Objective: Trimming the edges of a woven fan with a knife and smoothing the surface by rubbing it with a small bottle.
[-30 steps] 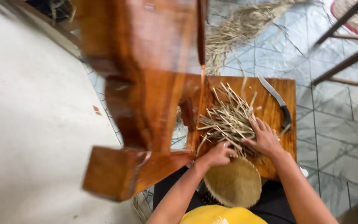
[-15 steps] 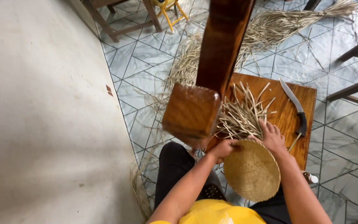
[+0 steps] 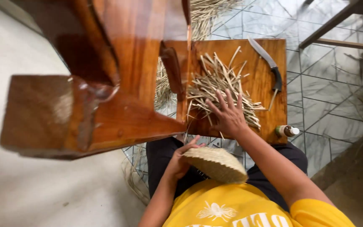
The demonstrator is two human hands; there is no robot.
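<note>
My left hand (image 3: 180, 159) grips the rim of a round woven straw disc (image 3: 217, 164) held over my lap. My right hand (image 3: 228, 114) lies spread, palm down, on a loose pile of pale straw strips (image 3: 219, 86). The pile rests on a low wooden table (image 3: 260, 84) in front of me. A knife with a dark handle (image 3: 269, 63) sits on the table's right part, apart from both hands.
A large polished wooden furniture piece (image 3: 101, 80) looms close on the left and hides part of the table. A small brown bottle with a white cap (image 3: 287, 131) stands at the table's near right corner. More straw (image 3: 206, 12) lies on the tiled floor beyond. Chair legs (image 3: 337, 29) stand upper right.
The view has swung, so the wooden furniture piece now fills the left side. My right hand has flattened out on the straw pile. My left hand keeps hold of the woven disc.
</note>
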